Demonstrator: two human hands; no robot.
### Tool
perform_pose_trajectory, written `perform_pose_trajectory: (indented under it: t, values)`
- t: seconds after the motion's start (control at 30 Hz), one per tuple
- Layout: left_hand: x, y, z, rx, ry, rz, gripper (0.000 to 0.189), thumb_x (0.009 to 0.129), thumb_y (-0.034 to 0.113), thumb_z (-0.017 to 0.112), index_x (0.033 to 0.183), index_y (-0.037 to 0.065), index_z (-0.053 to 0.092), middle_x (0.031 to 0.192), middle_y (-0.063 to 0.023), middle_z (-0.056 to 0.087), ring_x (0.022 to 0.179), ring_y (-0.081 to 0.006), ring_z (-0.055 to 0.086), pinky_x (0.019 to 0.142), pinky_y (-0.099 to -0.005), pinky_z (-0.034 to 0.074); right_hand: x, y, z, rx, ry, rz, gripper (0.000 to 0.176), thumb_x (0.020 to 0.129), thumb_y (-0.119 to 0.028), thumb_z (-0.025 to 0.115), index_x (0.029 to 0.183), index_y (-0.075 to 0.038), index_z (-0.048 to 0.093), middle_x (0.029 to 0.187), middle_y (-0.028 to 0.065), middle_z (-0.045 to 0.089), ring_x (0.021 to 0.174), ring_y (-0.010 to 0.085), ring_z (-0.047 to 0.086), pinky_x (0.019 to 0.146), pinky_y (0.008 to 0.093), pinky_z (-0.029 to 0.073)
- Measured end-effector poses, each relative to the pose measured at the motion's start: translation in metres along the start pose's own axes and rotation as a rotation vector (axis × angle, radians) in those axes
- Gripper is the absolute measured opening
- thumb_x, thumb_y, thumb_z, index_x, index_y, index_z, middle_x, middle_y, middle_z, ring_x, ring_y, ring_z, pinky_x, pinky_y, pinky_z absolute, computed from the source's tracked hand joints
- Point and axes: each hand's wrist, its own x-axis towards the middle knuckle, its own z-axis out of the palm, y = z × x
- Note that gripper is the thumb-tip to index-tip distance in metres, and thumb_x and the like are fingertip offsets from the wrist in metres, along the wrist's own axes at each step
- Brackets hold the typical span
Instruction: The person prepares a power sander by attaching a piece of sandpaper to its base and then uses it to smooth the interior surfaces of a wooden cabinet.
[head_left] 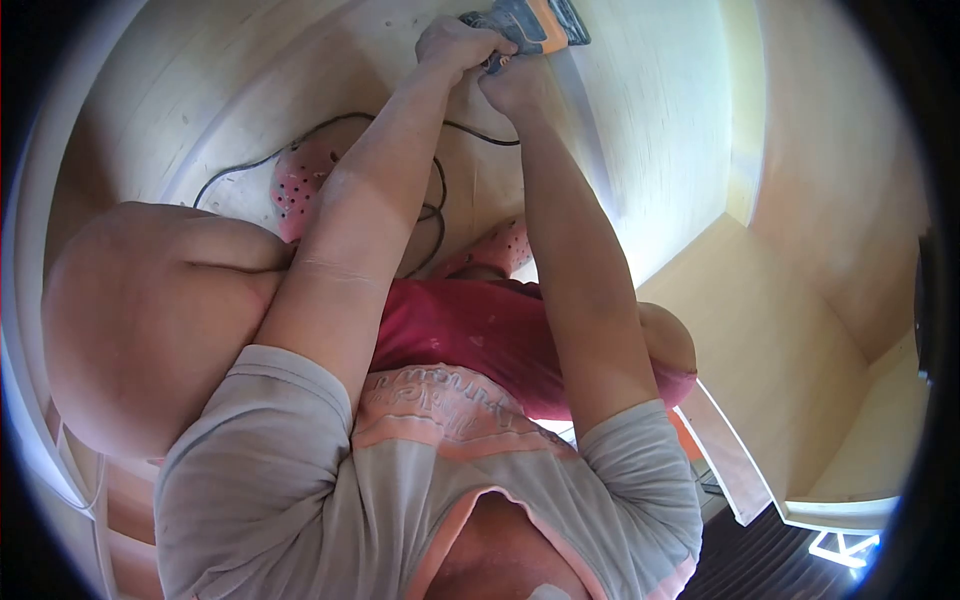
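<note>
An orange and dark electric sander (548,28) is at the top of the head view, its flat pad end pointing right by the pale wooden panel (650,100). My left hand (456,46) is closed around the sander's dark body. Just below and to the right, my right hand (512,86) is also closed on the tool's lower side, its fingers partly hidden. Both arms are stretched forward. A black cord (440,205) loops over the wood beneath my forearms.
Curved pale wooden walls surround me. My bent knees and pink dotted shoes (298,188) are close below the arms. On the right is a plywood compartment (770,340) with a raised edge. A bright white frame (845,548) shows at lower right.
</note>
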Motion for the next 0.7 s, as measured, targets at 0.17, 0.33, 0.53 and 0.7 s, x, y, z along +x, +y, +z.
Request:
perform_pose_trajectory:
  t: [0.17, 0.33, 0.53, 0.7]
  values:
    - [-0.02, -0.024, 0.051, 0.089, -0.098, 0.037, 0.055, 0.052, 0.042, 0.082, 0.084, -0.001, 0.069, 0.084, -0.0094, 0.069, 0.073, -0.0195, 0.065, 0.069, -0.0285, 0.052, -0.045, 0.049, -0.003, 0.046, 0.03, -0.151, 0.038, 0.074, -0.024, 0.061, 0.109, -0.008, 0.06, 0.104, 0.0202, 0.063, 0.099, 0.037, 0.059, 0.082, 0.0436, 0.048]
    - [-0.066, -0.037, 0.102, 0.143, -0.253, 0.022, 0.058, 0.05, 0.043, 0.081, 0.086, 0.0, 0.07, 0.089, -0.0149, 0.069, 0.088, -0.0239, 0.066, 0.079, -0.0325, 0.052, -0.099, 0.114, -0.005, -0.111, -0.065, 0.053, 0.036, 0.075, -0.023, 0.06, 0.109, -0.011, 0.06, 0.105, 0.0186, 0.063, 0.098, 0.0362, 0.06, 0.083, 0.0426, 0.048]
    - [-0.085, -0.032, 0.105, 0.075, -0.348, -0.058, 0.051, 0.051, 0.037, 0.081, 0.083, -0.001, 0.07, 0.088, -0.0157, 0.069, 0.085, -0.0255, 0.067, 0.077, -0.0325, 0.053, -0.118, 0.124, -0.009, -0.109, -0.12, 0.192, 0.033, 0.075, -0.02, 0.059, 0.106, -0.009, 0.06, 0.102, 0.0208, 0.063, 0.097, 0.037, 0.06, 0.082, 0.0447, 0.049]
    - [-0.059, -0.03, 0.094, 0.092, -0.27, -0.009, 0.044, 0.052, 0.033, 0.08, 0.079, 0.0, 0.07, 0.085, -0.0142, 0.069, 0.083, -0.0246, 0.067, 0.076, -0.0323, 0.053, -0.097, 0.091, -0.018, -0.064, -0.075, 0.128, 0.03, 0.075, -0.02, 0.059, 0.102, -0.007, 0.062, 0.098, 0.0224, 0.064, 0.095, 0.0378, 0.061, 0.08, 0.0454, 0.049]
